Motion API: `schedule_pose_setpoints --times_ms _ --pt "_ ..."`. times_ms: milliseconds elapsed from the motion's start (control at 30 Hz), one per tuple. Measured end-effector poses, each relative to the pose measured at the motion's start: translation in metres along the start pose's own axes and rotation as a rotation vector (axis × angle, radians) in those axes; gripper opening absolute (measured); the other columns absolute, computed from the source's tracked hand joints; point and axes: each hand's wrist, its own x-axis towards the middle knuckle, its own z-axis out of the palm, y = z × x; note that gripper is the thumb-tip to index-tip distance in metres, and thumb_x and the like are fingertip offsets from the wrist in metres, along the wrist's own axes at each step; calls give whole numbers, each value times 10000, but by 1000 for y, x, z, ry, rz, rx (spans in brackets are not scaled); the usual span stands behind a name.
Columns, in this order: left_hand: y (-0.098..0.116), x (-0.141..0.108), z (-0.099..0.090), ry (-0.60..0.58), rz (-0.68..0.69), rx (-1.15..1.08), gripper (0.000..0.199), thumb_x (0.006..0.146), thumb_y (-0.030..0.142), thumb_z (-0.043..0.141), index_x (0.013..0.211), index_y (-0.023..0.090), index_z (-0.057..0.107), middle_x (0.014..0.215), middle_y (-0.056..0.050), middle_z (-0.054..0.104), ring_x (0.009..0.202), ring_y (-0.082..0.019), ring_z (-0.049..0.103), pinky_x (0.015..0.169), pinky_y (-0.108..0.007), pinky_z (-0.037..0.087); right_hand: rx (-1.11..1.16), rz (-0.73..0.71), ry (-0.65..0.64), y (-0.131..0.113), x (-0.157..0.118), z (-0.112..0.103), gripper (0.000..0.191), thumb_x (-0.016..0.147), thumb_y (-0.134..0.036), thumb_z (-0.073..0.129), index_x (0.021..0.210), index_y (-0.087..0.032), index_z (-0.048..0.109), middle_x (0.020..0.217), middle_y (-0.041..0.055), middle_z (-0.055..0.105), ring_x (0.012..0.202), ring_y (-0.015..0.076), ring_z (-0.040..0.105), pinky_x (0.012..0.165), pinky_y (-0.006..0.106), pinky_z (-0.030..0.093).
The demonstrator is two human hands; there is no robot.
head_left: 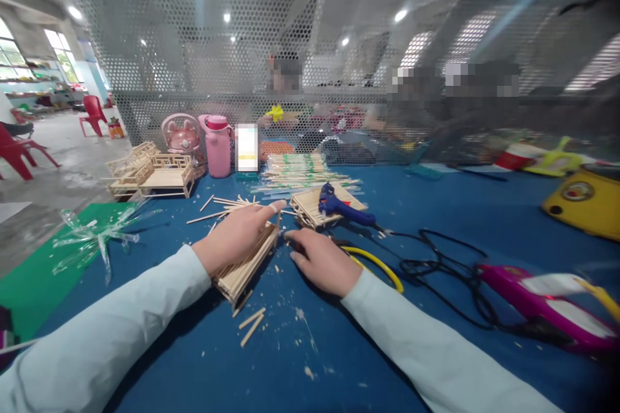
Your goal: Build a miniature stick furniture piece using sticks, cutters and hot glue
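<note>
My left hand lies over a small model built of thin wooden sticks, gripping its far end. A short stick stands upright there, just below my left fingertips. My right hand is beside that end, palm down, with its index finger and thumb apart and pointing at the model; no object shows in it. Behind my hands, a blue glue gun rests on a second stick-built piece. Loose sticks lie scattered beyond my left hand, and a few short pieces lie nearer me.
Bundled sticks, a pink bottle and finished stick models line the back. Yellow-handled tool, black cable and magenta device lie to the right. Crumpled clear plastic is at left. A perforated screen stands behind; people sit beyond.
</note>
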Motion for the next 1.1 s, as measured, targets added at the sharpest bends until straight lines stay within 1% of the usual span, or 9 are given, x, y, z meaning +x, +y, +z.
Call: schedule_pose_setpoints --times_ms 133,267,367,433,567,733,833,933,1100 --pt "1 1 0 -7 -11 5 576 826 44 393 1385 171 342 1191 -136 619 1051 -219 598 858 -352 484 9 21 -17 1 1 1 363 771 -83 501 1117 -107 608 989 132 650 946 221 606 864 308 432" --pt "-1 1 2 2 -9 12 572 831 76 421 1387 179 337 1152 -128 638 1007 -220 613 833 -348 490 22 43 -26 1 2 2 402 788 -77 477 1177 -94 579 1066 150 642 1015 232 594 919 326 417" --pt "-2 0 3 13 1 11 561 839 73 401 1385 188 338 1139 -121 642 1011 -211 609 848 -349 483 29 54 -23 2 3 3 441 797 -70 460 1230 -86 541 1151 154 620 1092 230 566 974 323 386" --pt "-2 0 2 14 1 4 547 848 80 390 1383 183 345 1138 -125 641 1019 -214 607 858 -355 479 32 58 -23 2 3 3 445 801 -76 460 1240 -82 532 1175 156 611 1111 232 557 987 326 379" --pt "-1 1 2 17 -3 -7 532 859 104 389 1384 178 350 1147 -134 636 1023 -225 607 858 -367 483 36 55 -27 2 3 4 438 792 -82 477 1225 -74 543 1151 161 620 1079 243 572 964 341 401" --pt "-2 1 3 25 2 -5 553 842 77 386 1384 175 353 1148 -143 635 1019 -235 609 853 -377 485 40 47 -25 3 3 5 432 785 -81 488 1212 -92 552 1114 156 632 1044 239 585 933 349 421" --pt "-2 1 4 25 -3 2 567 830 62 386 1382 184 354 1155 -138 633 1017 -227 609 848 -370 488 47 48 -22 4 3 6 441 785 -85 491 1222 -84 544 1146 164 619 1075 246 571 955 356 406" --pt "-1 0 3 21 -6 2 578 821 52 389 1385 175 349 1166 -141 629 1027 -228 607 856 -369 486 57 55 -19 3 3 6 476 792 -92 487 1268 -75 505 1200 173 594 1114 245 551 971 354 393" --pt "-1 0 2 17 -8 -17 566 831 77 403 1385 177 345 1196 -135 618 1064 -228 596 875 -365 481 67 76 -29 0 2 2 514 795 -104 494 1307 -71 464 1106 164 631 1014 228 590 880 328 439"
